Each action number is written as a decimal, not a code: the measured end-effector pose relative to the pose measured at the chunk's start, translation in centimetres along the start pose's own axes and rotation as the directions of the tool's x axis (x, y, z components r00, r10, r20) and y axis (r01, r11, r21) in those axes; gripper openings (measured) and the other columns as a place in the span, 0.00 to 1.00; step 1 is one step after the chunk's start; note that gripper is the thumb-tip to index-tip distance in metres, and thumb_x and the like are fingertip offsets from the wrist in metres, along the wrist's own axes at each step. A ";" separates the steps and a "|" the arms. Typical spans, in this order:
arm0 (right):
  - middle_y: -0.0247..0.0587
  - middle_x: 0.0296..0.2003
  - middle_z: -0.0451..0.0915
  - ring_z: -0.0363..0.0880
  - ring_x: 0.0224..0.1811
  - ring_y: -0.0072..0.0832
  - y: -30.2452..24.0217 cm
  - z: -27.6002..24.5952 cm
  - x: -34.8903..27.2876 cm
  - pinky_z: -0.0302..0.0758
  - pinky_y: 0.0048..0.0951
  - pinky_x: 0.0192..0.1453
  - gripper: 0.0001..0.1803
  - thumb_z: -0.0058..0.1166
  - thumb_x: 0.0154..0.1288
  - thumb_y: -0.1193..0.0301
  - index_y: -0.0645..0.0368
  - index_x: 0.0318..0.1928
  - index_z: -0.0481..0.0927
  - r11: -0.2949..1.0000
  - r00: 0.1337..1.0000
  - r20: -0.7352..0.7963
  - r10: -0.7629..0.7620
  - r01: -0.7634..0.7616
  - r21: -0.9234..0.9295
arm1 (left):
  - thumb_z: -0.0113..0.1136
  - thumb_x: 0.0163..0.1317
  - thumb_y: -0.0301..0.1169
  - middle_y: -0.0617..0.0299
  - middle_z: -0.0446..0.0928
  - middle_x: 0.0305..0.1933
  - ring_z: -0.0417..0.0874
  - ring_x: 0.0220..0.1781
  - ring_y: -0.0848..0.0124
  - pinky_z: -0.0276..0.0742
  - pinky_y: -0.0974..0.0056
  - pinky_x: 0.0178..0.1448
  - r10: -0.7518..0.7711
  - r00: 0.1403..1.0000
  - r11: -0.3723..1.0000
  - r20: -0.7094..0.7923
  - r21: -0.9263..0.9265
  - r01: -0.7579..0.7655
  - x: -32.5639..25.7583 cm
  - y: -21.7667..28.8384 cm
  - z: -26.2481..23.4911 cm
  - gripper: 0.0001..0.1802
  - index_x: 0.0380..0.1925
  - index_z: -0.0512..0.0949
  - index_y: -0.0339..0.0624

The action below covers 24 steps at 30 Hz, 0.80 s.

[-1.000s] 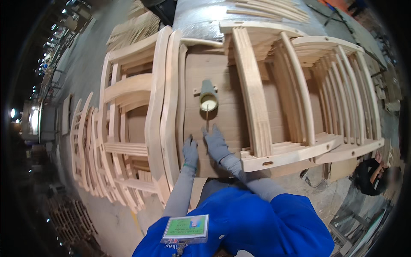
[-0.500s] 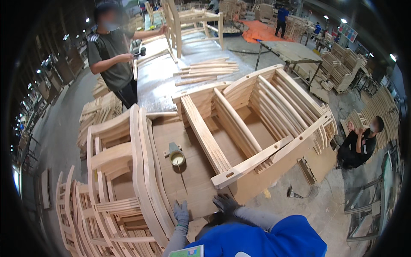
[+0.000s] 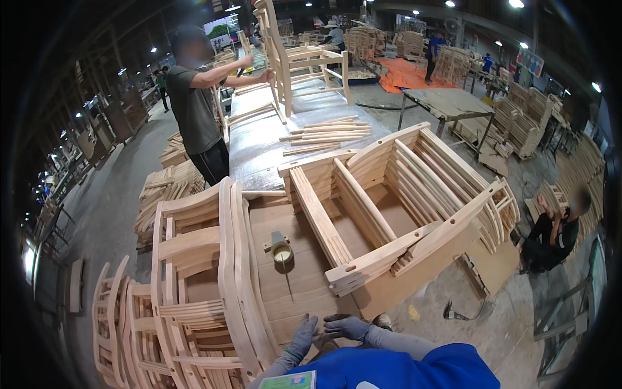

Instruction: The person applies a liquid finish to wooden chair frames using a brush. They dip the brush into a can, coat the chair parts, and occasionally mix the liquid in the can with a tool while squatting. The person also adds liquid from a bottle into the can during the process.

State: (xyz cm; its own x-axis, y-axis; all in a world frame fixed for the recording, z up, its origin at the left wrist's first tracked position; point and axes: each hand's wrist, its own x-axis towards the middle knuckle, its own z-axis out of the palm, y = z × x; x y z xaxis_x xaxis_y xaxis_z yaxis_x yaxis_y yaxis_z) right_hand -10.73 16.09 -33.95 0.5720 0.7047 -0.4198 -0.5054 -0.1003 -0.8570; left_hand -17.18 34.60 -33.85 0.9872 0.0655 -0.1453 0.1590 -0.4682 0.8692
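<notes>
My left hand [image 3: 302, 336], in a grey glove, is raised with its fingers stretched out and nothing in it. Close beside it, my right hand [image 3: 346, 327] is also gloved, its fingers extended toward the left one; it too is empty. Both are at the near edge of a cardboard sheet [image 3: 275, 295]. Farther up the sheet stands a small round cup [image 3: 281, 251] of pale stuff, with a thin stick lying from it toward me. Stacked curved wooden chair frames [image 3: 228, 259] lie left of my hands. On the right lies another stack of wooden frames [image 3: 382, 267] with crossbars.
A metal-topped table [image 3: 256, 152] farther off bears loose wooden sticks [image 3: 327, 135] and a chair frame [image 3: 285, 65]. A person [image 3: 197, 97] works at its left side. Another person [image 3: 560, 233] sits low at the right. A dark tool [image 3: 453, 312] lies on the floor.
My hands have come closer together, the left one turning upward, away from the cardboard. The view has shifted, so the stacks appear lower and farther right. The person at the table has raised an arm.
</notes>
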 end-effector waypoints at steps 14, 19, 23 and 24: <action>0.52 0.32 0.80 0.80 0.38 0.45 -3.5 -6.6 -4.3 0.75 0.36 0.42 0.14 0.53 0.46 0.71 0.59 0.37 0.81 0.471 0.966 0.092 -0.241 0.199 -0.860 | 0.49 0.59 0.43 0.47 0.78 0.38 0.78 0.42 0.48 0.73 0.52 0.45 0.125 0.991 0.944 -0.049 0.314 -0.103 4.2 7.9 10.7 0.19 0.43 0.75 0.43; 0.45 0.38 0.80 0.79 0.40 0.32 -3.3 -9.2 -6.6 0.76 0.30 0.46 0.10 0.52 0.57 0.78 0.65 0.41 0.77 0.947 0.969 -0.091 -0.229 0.200 -0.250 | 0.51 0.57 0.43 0.48 0.78 0.38 0.79 0.41 0.49 0.74 0.53 0.45 0.144 0.989 0.952 -0.030 0.275 -0.130 5.4 9.7 15.1 0.18 0.42 0.75 0.43; 0.42 0.39 0.79 0.77 0.44 0.29 -1.8 -13.4 -5.9 0.75 0.25 0.48 0.11 0.50 0.61 0.77 0.67 0.44 0.75 0.733 0.994 0.035 0.107 -0.103 0.672 | 0.53 0.56 0.43 0.48 0.79 0.38 0.80 0.41 0.50 0.74 0.54 0.44 0.159 0.987 0.958 -0.037 0.248 -0.145 7.3 11.8 18.4 0.19 0.42 0.75 0.42; 0.42 0.39 0.78 0.77 0.45 0.29 -1.9 -14.6 -6.5 0.75 0.25 0.49 0.11 0.50 0.62 0.77 0.68 0.44 0.75 0.768 0.997 0.061 0.048 -0.076 0.636 | 0.53 0.56 0.43 0.48 0.79 0.38 0.80 0.41 0.50 0.74 0.54 0.44 0.132 0.991 0.966 -0.030 0.230 -0.122 7.6 12.3 19.2 0.19 0.42 0.75 0.42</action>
State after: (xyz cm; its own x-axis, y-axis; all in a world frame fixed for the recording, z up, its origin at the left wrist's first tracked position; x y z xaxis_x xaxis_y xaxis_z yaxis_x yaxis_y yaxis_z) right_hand -4.10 1.45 -33.97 0.5062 0.7408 -0.4415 -0.8425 0.3155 -0.4366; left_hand -7.92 12.42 -33.34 0.9994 0.0297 -0.0150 0.0309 -0.6629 0.7481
